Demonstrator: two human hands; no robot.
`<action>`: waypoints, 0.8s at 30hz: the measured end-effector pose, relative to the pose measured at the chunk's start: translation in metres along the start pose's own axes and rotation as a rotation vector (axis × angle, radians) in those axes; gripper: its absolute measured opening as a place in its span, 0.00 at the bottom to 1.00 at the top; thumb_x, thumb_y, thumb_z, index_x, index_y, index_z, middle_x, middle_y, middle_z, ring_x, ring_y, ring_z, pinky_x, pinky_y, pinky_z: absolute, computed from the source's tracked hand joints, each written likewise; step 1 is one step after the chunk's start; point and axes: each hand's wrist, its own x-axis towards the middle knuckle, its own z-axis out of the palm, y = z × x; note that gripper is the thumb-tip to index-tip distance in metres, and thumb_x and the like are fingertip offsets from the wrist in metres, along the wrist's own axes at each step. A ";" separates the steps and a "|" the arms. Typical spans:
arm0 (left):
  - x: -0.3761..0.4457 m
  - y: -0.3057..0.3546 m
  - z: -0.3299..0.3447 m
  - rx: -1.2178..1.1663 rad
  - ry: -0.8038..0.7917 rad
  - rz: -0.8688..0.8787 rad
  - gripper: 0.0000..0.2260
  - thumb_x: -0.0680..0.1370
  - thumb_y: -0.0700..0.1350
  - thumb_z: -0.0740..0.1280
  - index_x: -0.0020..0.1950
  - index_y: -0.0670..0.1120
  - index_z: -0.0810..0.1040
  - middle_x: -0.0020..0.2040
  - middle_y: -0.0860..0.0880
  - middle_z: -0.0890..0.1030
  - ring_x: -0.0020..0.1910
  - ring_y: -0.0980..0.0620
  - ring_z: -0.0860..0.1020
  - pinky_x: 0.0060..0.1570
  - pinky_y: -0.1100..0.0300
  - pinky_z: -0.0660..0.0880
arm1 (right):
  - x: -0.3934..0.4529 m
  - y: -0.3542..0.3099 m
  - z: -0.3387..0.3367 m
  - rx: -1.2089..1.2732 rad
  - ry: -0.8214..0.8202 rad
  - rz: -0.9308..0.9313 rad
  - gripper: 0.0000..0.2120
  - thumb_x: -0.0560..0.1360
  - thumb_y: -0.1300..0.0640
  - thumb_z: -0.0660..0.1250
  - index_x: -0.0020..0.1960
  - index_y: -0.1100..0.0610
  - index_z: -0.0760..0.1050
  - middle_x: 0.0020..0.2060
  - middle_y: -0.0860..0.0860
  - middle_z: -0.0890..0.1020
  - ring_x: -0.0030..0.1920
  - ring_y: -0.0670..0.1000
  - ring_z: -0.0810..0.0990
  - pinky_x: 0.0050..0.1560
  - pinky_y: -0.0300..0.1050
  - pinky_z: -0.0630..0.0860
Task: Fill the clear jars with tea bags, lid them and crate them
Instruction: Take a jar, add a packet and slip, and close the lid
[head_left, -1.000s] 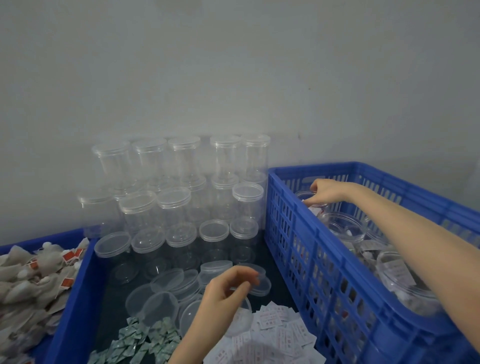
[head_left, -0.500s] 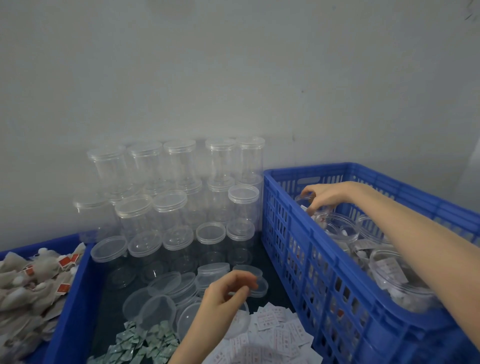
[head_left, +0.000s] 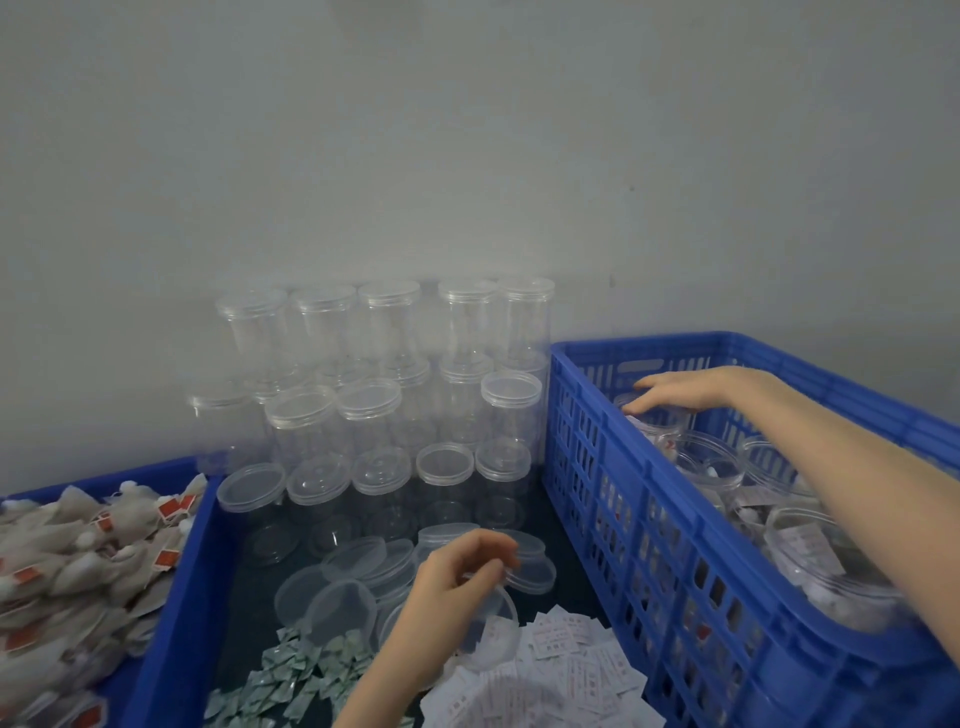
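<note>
While the left hand (head_left: 457, 587) was hovering with curled fingers a second ago, it now pinches a clear lid (head_left: 488, 631) by its rim, thumb and fingertips closed on the edge, lid tilted over the white sachets (head_left: 571, 660). Right hand (head_left: 675, 392) has flattened since then: fingers now straighter, resting on top of the far-corner jar (head_left: 649, 421) inside the blue crate (head_left: 644, 519); before it was curled at that jar's rim. More filled jars sit in the crate beside it. Loose lids (head_left: 343, 603) lie just left of the held one, green packets (head_left: 306, 675) in front. Empty lidded jars (head_left: 369, 410) are stacked against the wall. Tea bags (head_left: 67, 561) fill the left bin.
</note>
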 end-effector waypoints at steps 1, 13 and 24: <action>0.000 -0.001 -0.002 -0.005 0.008 -0.003 0.12 0.79 0.32 0.61 0.52 0.46 0.81 0.46 0.52 0.84 0.50 0.53 0.81 0.59 0.49 0.75 | -0.001 -0.001 -0.002 -0.013 0.019 0.000 0.41 0.77 0.36 0.63 0.81 0.52 0.51 0.81 0.49 0.51 0.80 0.54 0.50 0.77 0.58 0.52; -0.003 -0.011 -0.035 0.012 0.077 0.054 0.13 0.79 0.34 0.62 0.50 0.51 0.80 0.45 0.56 0.84 0.47 0.59 0.81 0.47 0.67 0.75 | -0.017 -0.099 -0.004 -0.062 0.606 -0.346 0.19 0.79 0.56 0.65 0.69 0.60 0.72 0.61 0.57 0.79 0.58 0.54 0.78 0.57 0.44 0.70; -0.008 -0.014 -0.059 -0.024 0.205 0.022 0.12 0.79 0.35 0.62 0.50 0.51 0.81 0.45 0.55 0.84 0.46 0.58 0.80 0.50 0.62 0.76 | 0.024 -0.149 0.107 0.110 0.620 -0.129 0.40 0.76 0.44 0.68 0.76 0.66 0.56 0.73 0.62 0.62 0.74 0.62 0.61 0.69 0.56 0.65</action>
